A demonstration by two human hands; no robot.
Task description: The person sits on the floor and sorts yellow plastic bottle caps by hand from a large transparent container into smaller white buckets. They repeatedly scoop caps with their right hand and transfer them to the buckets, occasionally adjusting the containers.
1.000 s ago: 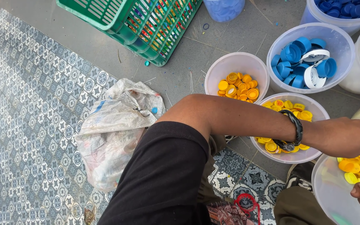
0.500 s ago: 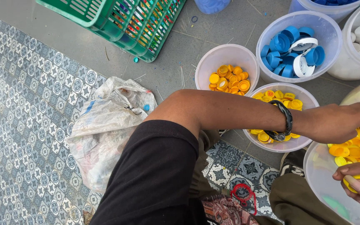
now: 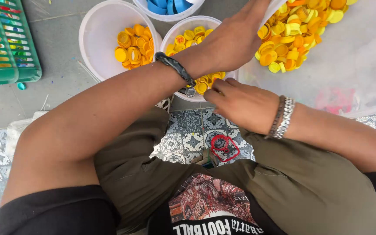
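My left hand reaches across to the rim of a large clear tub holding a heap of yellow and orange caps. Its fingertips are hidden at the tub's edge. A dark band sits on that wrist. My right hand, with silver and brown bracelets, lies back up at the near rim of a white bucket of yellow caps. Its fingers curl toward the caps, and I cannot see what they hold. My forearms cross over this bucket.
A white bucket with orange caps stands to the left. A bucket of blue caps is at the top edge. A green crate sits far left on grey floor. A patterned mat and a red ring lie below.
The view has swung down and closer. My right hand came from the clear tub over to the yellow-cap bucket's rim. My left arm still stretches toward the tub.
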